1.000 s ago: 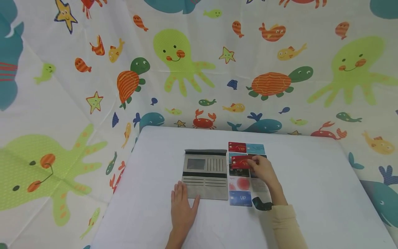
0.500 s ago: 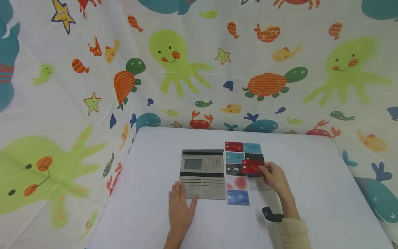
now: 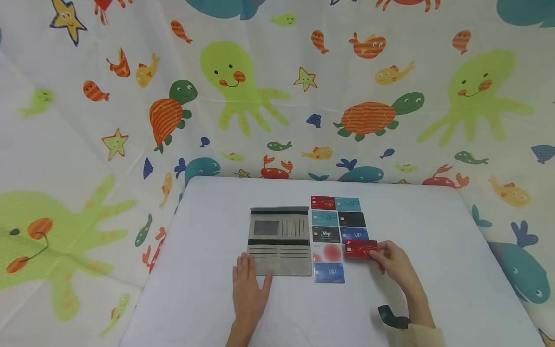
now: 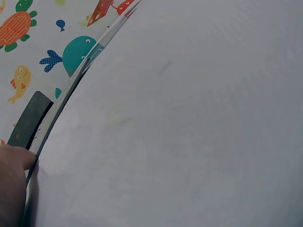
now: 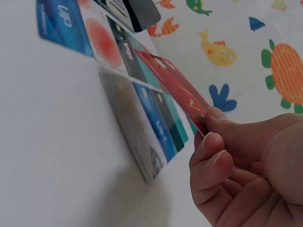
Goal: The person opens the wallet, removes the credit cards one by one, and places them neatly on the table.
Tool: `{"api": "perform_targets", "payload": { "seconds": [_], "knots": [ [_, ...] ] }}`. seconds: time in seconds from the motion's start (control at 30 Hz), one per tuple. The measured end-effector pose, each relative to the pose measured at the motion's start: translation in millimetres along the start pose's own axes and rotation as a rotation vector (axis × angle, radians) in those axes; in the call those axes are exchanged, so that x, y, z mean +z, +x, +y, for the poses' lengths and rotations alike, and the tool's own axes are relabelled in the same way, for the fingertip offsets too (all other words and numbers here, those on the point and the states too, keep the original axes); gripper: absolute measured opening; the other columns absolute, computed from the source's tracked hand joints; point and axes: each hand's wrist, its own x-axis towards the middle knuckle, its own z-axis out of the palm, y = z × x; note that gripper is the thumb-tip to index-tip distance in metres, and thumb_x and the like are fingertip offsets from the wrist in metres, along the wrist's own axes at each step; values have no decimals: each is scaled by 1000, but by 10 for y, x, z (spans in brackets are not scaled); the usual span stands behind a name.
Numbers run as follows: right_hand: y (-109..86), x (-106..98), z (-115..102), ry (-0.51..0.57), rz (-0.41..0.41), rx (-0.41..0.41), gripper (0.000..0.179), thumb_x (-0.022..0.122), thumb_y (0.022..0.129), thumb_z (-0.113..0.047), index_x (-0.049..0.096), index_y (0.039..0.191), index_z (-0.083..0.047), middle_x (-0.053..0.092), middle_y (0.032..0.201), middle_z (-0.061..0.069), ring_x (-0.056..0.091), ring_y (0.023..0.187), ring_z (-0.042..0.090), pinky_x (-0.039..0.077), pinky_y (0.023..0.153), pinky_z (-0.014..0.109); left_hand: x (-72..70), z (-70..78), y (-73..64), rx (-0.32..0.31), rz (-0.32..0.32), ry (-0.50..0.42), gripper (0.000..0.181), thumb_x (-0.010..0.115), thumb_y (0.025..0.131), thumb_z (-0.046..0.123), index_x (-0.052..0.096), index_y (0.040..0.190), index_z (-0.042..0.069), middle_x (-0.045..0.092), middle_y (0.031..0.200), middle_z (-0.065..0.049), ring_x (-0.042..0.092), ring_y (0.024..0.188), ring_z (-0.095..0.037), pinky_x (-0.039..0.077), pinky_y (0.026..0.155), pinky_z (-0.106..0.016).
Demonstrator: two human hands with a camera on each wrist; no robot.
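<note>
My right hand (image 3: 394, 262) pinches a red card (image 3: 358, 249) by its right end between thumb and fingers. In the right wrist view the card tilts above the table, over a pale card (image 5: 130, 125) that the head view mostly hides. Beside them, cards lie in two columns, among them a black Vip card (image 3: 326, 234) and a blue VIP card (image 3: 329, 273). Left of the cards, a grey card wallet (image 3: 277, 268) lies unfolded with its slots facing up. My left hand (image 3: 250, 291) rests palm down, fingertips at the wallet's lower left corner.
A white-covered table (image 3: 208, 231) carries everything. Behind it and on the left hangs a cloth (image 3: 269, 58) printed with sea animals. A dark strap-like piece (image 3: 392, 318) sits at my right wrist.
My right hand has carried the red card down and to the right, from over the upper cards to the lower part of the right column. The left hand and wallet stay put.
</note>
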Motion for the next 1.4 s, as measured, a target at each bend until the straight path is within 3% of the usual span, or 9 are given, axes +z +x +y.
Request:
{"api": "perform_targets", "payload": {
  "seconds": [0.43, 0.8, 1.17, 1.4],
  "knots": [
    [-226, 18, 253, 52, -79, 49, 43, 71, 94, -24, 54, 120, 5, 62, 69, 3, 55, 61, 16, 47, 55, 26, -37, 29, 1, 12, 4, -24, 81, 65, 93, 46, 39, 149, -6, 31, 162, -22, 23, 154, -37, 18, 126, -52],
    [-248, 125, 314, 36, -39, 45, 39, 72, 93, -22, 54, 116, 5, 61, 68, 3, 56, 60, 17, 47, 52, 25, -45, 28, 5, 13, -15, -26, 81, 64, 94, 46, 37, 151, -6, 28, 164, -21, 20, 155, -37, 15, 127, -51],
    [-274, 177, 254, -59, 29, 51, 43, 73, 91, -23, 54, 118, 5, 63, 77, 6, 56, 61, 16, 47, 54, 26, -37, 32, 5, 9, -13, -16, 82, 63, 94, 47, 36, 151, -5, 27, 164, -20, 20, 155, -36, 15, 127, -50],
    [-266, 228, 212, -112, 51, 63, 42, 73, 91, -16, 51, 119, 5, 61, 79, 9, 54, 59, 17, 44, 54, 29, -17, 18, 2, 2, -19, -12, 81, 63, 94, 48, 37, 151, -5, 27, 164, -21, 20, 155, -37, 14, 127, -49]
  ]
}}
